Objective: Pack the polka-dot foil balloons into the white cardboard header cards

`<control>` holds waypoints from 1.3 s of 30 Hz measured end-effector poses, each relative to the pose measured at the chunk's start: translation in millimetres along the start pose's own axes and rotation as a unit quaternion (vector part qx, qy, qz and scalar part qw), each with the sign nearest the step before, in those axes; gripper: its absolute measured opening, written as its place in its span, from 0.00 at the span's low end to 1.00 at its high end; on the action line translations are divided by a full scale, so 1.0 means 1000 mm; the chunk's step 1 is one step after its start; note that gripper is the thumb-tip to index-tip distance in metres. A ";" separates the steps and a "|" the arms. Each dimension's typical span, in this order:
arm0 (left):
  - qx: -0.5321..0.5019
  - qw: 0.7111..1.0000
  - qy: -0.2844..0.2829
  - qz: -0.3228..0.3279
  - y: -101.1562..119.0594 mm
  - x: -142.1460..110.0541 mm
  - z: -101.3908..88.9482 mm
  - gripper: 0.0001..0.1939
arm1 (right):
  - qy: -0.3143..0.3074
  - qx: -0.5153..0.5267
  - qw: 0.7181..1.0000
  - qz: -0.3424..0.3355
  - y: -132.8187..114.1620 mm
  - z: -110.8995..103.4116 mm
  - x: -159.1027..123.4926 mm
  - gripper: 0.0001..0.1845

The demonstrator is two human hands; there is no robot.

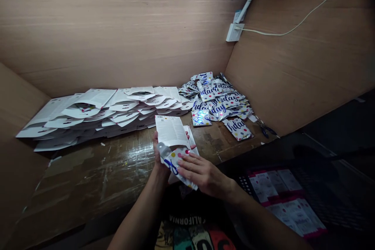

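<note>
Two big piles bracket the action on the desk [96, 187]: left of the folded foil balloon [173, 164] lies a long, slumped stack of white printed cards [82, 115]. Moving right, the left hand [159, 152] curls up beneath a barcoded white card [171, 131] and the balloon, holding both together. The right hand [202, 174] comes in flat, fingers open and pressing on the polka-dot foil, not closing round it. Right of the balloon spreads a heap of silver foil pieces [216, 99] lettered in blue, with blue-handled scissors [268, 131] just past it. Further right, a black crate [310, 187] shows red-edged white packs [288, 203]. Progress check: both piles stand large, with one layer of packs showing in the crate; anything beneath it is hidden.
</note>
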State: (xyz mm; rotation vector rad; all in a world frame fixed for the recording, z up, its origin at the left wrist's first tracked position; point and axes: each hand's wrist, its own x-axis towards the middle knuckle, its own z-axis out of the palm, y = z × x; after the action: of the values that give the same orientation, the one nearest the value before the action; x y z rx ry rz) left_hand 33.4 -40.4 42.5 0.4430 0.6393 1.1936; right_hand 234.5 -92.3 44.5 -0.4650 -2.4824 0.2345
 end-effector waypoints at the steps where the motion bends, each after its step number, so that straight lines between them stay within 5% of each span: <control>1: -0.029 0.999 -0.003 -0.017 0.001 0.000 0.000 0.46 | -0.012 -0.008 1.000 0.009 0.004 0.000 -0.003 0.27; 11: -0.150 0.988 0.018 -0.036 -0.023 0.001 0.015 0.45 | 0.013 -0.121 0.977 0.174 -0.007 0.024 0.017 0.24; 16: -0.192 0.979 0.060 0.030 -0.022 -0.001 0.014 0.40 | 0.120 -0.142 0.952 0.242 -0.026 0.035 0.023 0.23; 18: -0.202 0.975 0.082 0.042 -0.022 -0.004 0.014 0.40 | 0.103 -0.123 0.961 0.226 -0.035 0.038 0.019 0.29; 21: -0.175 0.983 0.052 0.007 -0.027 -0.009 0.017 0.41 | 0.051 -0.113 0.973 0.197 -0.036 0.044 0.014 0.35; 23: -0.119 0.993 0.012 0.009 -0.027 -0.012 0.016 0.43 | 0.074 -0.115 0.972 0.193 -0.023 0.045 0.015 0.23; 25: 0.031 0.996 0.039 0.075 -0.022 -0.016 0.005 0.41 | 0.126 -0.116 0.966 0.193 0.000 0.041 0.030 0.15; 27: 0.290 0.933 0.151 0.146 -0.013 -0.021 -0.016 0.45 | 0.165 -0.132 0.957 0.198 0.027 0.033 0.065 0.13; 29: 0.540 0.790 0.254 0.140 -0.005 -0.028 -0.040 0.54 | 0.156 -0.163 0.954 0.198 0.051 0.022 0.121 0.12; 31: 0.656 0.698 0.272 0.096 -0.003 -0.034 -0.060 0.54 | 0.105 -0.183 0.961 0.179 0.067 0.013 0.186 0.12; 32: 0.673 0.685 0.263 0.086 -0.003 -0.036 -0.068 0.51 | 0.075 -0.178 0.969 0.151 0.072 0.010 0.215 0.11; 35: 0.615 0.728 0.269 0.137 -0.001 -0.039 -0.082 0.40 | 0.036 -0.144 0.986 0.074 0.073 0.008 0.262 0.20; 37: 0.528 0.768 0.306 0.194 0.004 -0.040 -0.088 0.28 | 0.059 -0.098 0.991 0.063 0.067 0.012 0.249 0.22; 39: 0.448 0.795 0.335 0.234 0.011 -0.039 -0.093 0.16 | 0.108 -0.042 0.988 0.103 0.062 0.021 0.205 0.20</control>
State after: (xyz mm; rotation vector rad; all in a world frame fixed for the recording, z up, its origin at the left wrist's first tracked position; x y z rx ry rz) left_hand -45.5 -75.1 -11.1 1.0323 1.8317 1.4687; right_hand 83.1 41.8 118.6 -0.7447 -2.2391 0.1535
